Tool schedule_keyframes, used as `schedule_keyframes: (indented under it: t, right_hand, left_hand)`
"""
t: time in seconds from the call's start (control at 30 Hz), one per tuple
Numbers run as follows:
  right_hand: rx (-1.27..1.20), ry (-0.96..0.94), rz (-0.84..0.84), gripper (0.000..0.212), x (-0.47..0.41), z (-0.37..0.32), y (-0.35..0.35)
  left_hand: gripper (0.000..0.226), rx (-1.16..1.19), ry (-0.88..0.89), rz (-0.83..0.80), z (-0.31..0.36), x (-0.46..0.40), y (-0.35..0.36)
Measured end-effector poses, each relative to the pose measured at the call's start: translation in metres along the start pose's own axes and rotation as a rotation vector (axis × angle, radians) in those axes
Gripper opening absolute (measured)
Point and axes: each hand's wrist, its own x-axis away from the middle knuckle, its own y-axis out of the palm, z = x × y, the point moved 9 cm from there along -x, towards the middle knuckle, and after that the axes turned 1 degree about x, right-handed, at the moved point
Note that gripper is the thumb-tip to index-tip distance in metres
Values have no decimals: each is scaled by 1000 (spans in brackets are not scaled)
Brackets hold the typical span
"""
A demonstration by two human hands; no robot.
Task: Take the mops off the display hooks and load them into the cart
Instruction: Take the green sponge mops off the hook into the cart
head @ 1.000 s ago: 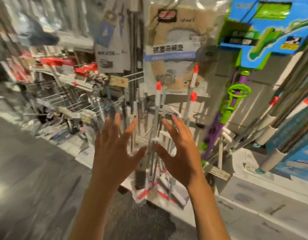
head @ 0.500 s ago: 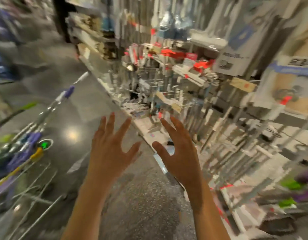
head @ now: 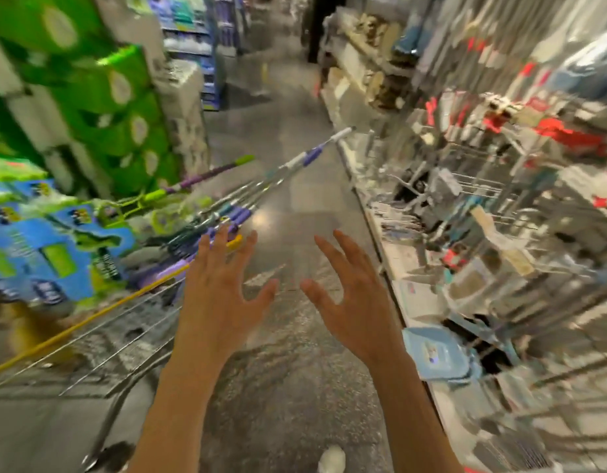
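view has swung left to the cart [head: 124, 339], both hands [head: 288, 302] raised, fingers spread

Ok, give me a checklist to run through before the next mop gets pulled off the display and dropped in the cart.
1. Left hand free: ok, fingers spread, holding nothing.
2. Right hand free: ok, fingers spread, holding nothing.
3. Cart within view and close: ok, on the left, beside the left hand.
4. Room in the cart: cannot tell; mops already lie in it with handles sticking out over the front, and blue packages fill the near part.
5. Display faced: not ok, it runs along the right while the view looks down the aisle.
6. Next mop picked out: cannot tell, the display is too blurred.
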Motion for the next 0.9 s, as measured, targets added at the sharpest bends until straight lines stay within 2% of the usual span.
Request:
schedule_keyframes:
  t: [0.07,0.1,0.2,0.3,0.5,0.67,0.77,0.9]
  right_hand:
    - [-15,-13,-2,74,-5,-1,4]
    - [-61,-50,-76,74,-30,-7,27]
    - [-58,-93,-93,75,-45,-10,39]
    - [-118,-173,-127,75,-88,-12,56]
    - [-200,-243,-211,79,-174,-8,77]
    - [-329,-292,-285,69,-216,3,108]
    - [-322,-301,-360,81,-229,6,132]
    - [-328,-342,-415,85,-249,-2,154]
  left_hand:
    - [78,-10,-17,-1,-2,-3,-3]
    - [77,-22,-98,28,-25,-13,-9]
    - [83,51,-158,-25,-34,-18,-9]
    - [90,49,-231,44,-50,-40,-15]
    - [78,18,-369,145,-69,-97,-24]
    - [85,14,-462,177,-81,-114,-10]
    - [87,42,-537,169,-97,-119,-1]
    - [86,67,-641,198,-122,-130,-1]
